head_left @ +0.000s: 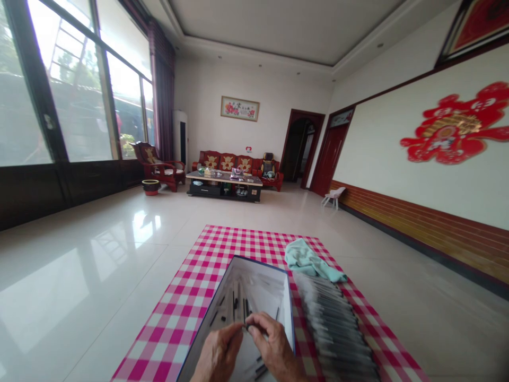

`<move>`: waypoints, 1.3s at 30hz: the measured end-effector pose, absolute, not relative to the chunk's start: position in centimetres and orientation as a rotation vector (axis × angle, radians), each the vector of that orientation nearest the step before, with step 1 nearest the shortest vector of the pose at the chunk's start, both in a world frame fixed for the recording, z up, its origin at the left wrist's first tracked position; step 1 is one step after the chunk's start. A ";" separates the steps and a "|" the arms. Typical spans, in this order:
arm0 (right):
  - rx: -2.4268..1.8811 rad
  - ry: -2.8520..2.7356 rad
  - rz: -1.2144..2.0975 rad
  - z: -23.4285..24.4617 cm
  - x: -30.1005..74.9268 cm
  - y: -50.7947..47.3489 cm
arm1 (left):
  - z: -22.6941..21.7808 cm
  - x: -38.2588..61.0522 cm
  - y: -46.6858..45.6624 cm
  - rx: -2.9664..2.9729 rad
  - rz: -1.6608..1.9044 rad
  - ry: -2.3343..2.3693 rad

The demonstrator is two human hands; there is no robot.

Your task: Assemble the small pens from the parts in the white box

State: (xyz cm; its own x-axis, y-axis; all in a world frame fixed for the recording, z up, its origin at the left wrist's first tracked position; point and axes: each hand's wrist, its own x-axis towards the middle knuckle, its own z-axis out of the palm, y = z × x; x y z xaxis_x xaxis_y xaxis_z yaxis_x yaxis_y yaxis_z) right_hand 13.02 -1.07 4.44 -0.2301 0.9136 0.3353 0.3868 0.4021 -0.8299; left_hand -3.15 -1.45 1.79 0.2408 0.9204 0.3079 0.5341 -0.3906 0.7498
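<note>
My left hand (220, 350) and my right hand (273, 345) meet over a white box with a blue rim (262, 263). Fingertips of both are pinched together around a small dark piece (247, 327), mostly covered by the fingers. Its kind is too small to make out. Inside the box lie slim black rods (244, 306), clear tube-like pieces and short black bits, loosely scattered. Right of the box, a long row of slim black and clear pen-like sticks (338, 323) lies side by side, blurred.
A pink-and-white checked tablecloth (170, 318) covers the table. A pale green cloth (308, 260) lies crumpled beyond the stick row. Farther off stand a low coffee table (225, 187), a wooden sofa (210, 159), an armchair (159, 167) and a small chair (334, 196).
</note>
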 end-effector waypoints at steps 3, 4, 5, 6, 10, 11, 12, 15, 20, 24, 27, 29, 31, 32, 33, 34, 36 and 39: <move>-1.125 -1.835 0.747 4.4 13.0 -1.1 | 1.7 -3.2 -1.4 2.037 1.018 1.314; -1.121 -1.845 0.744 4.4 13.0 -1.1 | 1.7 -3.2 -1.4 2.043 1.015 1.310; -1.115 -1.851 0.745 4.4 13.0 -1.1 | 1.7 -3.2 -1.5 2.049 1.011 1.308; -1.108 -1.856 0.749 4.4 13.0 -1.1 | 1.7 -3.2 -1.5 2.055 1.007 1.304; -1.083 -1.863 0.762 4.4 13.1 -1.0 | 2.0 -3.1 -1.6 2.080 0.981 1.280; -1.081 -1.869 0.762 4.4 13.1 -1.0 | 2.0 -3.1 -1.7 2.088 0.976 1.287; -1.082 -1.874 0.761 4.4 13.1 -1.0 | 1.9 -3.0 -1.7 2.099 0.970 1.306; -1.094 -1.879 0.761 4.4 13.0 -1.1 | 1.6 -2.9 -1.7 2.129 0.951 1.403; -1.066 -1.853 0.838 4.7 13.1 -1.2 | 1.3 -2.8 -1.6 2.133 0.937 1.447; -1.088 -1.829 0.917 4.7 13.3 -1.1 | 1.5 -2.9 -1.7 2.137 0.942 1.423; -1.100 -1.827 0.951 4.9 13.3 -1.1 | 1.7 -3.0 -1.8 2.139 0.938 1.417; -1.109 -1.820 0.986 5.0 13.4 -1.1 | 1.7 -3.0 -1.8 2.144 0.930 1.412; -1.125 -1.793 1.048 5.0 13.4 -1.1 | 1.7 -3.0 -1.8 2.148 0.926 1.411; -1.133 -1.770 1.084 5.0 13.5 -1.1 | 1.7 -3.0 -1.9 2.151 0.924 1.410; -1.140 -1.743 1.120 4.9 13.5 -1.1 | 1.7 -2.9 -1.9 2.153 0.921 1.410; -1.142 -1.718 1.150 4.8 13.5 -1.1 | 1.7 -2.9 -1.9 2.156 0.919 1.409; -1.142 -1.684 1.190 4.6 13.5 -0.9 | 1.7 -2.9 -1.9 2.161 0.914 1.408; -1.140 -1.684 1.214 4.5 13.6 -0.8 | 1.7 -2.9 -1.9 2.172 0.919 1.406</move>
